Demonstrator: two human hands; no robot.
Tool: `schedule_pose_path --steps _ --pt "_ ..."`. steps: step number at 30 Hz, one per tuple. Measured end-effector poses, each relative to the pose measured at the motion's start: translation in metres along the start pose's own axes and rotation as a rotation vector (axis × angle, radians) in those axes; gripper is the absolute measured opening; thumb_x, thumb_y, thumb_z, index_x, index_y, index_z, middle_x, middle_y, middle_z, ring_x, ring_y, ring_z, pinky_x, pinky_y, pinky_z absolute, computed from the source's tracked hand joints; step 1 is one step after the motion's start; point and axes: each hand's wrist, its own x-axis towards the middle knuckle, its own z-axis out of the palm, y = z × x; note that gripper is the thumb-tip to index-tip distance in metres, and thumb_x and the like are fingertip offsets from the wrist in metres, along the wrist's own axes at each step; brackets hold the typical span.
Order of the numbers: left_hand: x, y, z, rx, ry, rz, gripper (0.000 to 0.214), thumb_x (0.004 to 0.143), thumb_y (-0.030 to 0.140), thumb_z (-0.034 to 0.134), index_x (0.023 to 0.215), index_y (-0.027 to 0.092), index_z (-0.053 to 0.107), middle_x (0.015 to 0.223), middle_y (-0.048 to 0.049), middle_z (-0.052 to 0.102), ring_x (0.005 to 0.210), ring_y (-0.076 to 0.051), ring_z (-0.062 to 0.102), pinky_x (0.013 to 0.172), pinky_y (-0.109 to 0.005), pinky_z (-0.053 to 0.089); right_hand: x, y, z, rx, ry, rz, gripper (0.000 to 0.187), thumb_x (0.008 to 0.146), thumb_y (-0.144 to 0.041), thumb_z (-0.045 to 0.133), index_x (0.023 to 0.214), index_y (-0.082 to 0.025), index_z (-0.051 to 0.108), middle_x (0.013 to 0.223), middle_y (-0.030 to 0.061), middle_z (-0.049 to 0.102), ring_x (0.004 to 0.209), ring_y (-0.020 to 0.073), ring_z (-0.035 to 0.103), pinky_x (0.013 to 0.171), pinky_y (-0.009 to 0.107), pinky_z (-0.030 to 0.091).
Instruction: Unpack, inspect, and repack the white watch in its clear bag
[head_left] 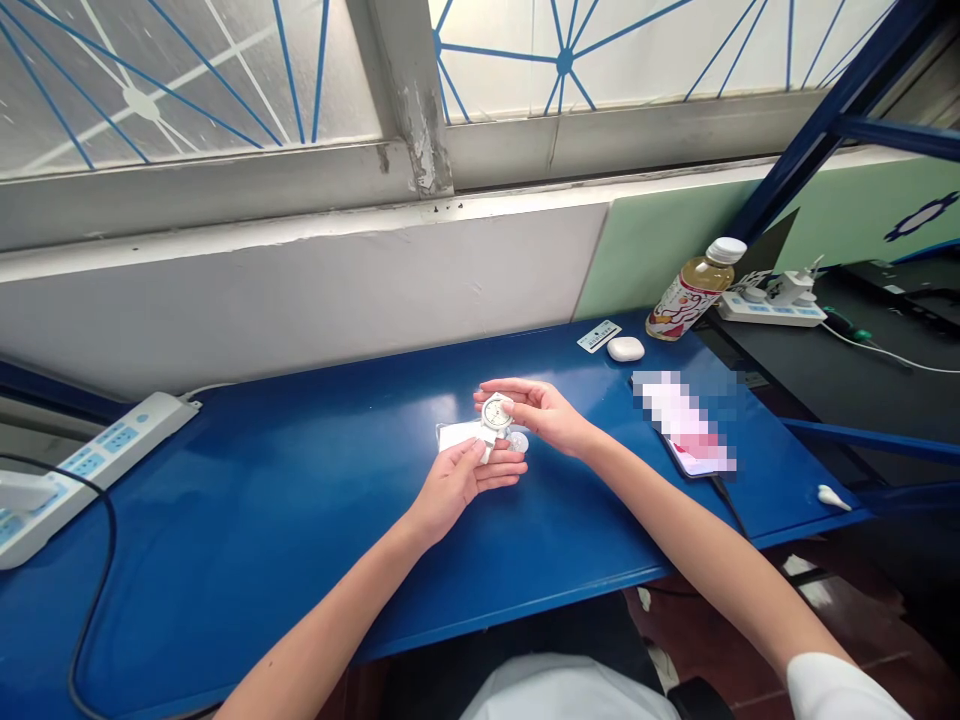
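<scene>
Both my hands meet over the middle of the blue table (300,520). My right hand (544,412) pinches a small round white watch-like piece (496,412) with a pale dial, held up between thumb and fingers. My left hand (459,482) is curled just below it, its fingertips closed on the lower part of the same piece. A small white paper or card (457,434) lies on the table right behind my left hand. A small clear round part (519,442) shows between the two hands.
A white power strip (90,462) with a black cable lies at the table's left end. At the back right are a white earbud case (625,348), a small card (598,335), a drink bottle (694,292) and another power strip (772,308). A phone (686,425) lies right of my hands.
</scene>
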Motion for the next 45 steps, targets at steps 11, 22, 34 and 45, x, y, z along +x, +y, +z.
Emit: schedule_pose_path --steps 11,22,34,45 --pt "-0.008 -0.005 -0.022 1.041 0.442 0.552 0.042 0.101 0.04 0.042 0.137 0.021 0.054 0.135 -0.0106 0.063 0.123 -0.03 0.06 0.105 -0.042 0.046 -0.006 -0.001 0.008 -0.322 0.13 -0.193 0.038 0.082 -0.04 0.074 0.117 -0.025 0.071 0.111 0.0072 0.075 0.099 0.0252 0.071 0.089 0.044 0.057" --pt "0.005 -0.011 -0.036 1.334 0.289 0.785 0.042 0.104 0.025 0.034 0.143 0.02 0.048 0.151 -0.0129 0.047 0.142 -0.025 0.042 0.115 -0.045 0.039 -0.016 -0.002 0.005 -0.641 0.043 -0.387 0.025 0.088 -0.037 0.068 0.11 -0.028 0.076 0.124 0.0078 0.069 0.112 0.0259 0.065 0.089 0.04 0.057" --pt "0.01 -0.008 -0.041 1.36 0.099 0.539 0.048 0.091 0.039 0.063 0.135 0.019 0.057 0.139 -0.014 0.06 0.135 -0.034 0.05 0.115 -0.053 0.034 -0.031 0.012 -0.037 -0.96 -0.069 -0.425 0.025 0.092 -0.036 0.062 0.112 -0.028 0.075 0.117 0.0096 0.071 0.102 0.0255 0.069 0.09 0.043 0.056" --pt "0.014 -0.006 -0.047 1.42 0.081 0.501 0.047 0.09 0.042 0.066 0.132 0.02 0.061 0.141 -0.0146 0.058 0.133 -0.033 0.05 0.111 -0.052 0.039 -0.036 -0.005 -0.057 -1.066 -0.013 -0.28 0.022 0.084 -0.023 0.063 0.101 -0.024 0.078 0.11 0.0084 0.074 0.094 0.0248 0.07 0.086 0.039 0.055"
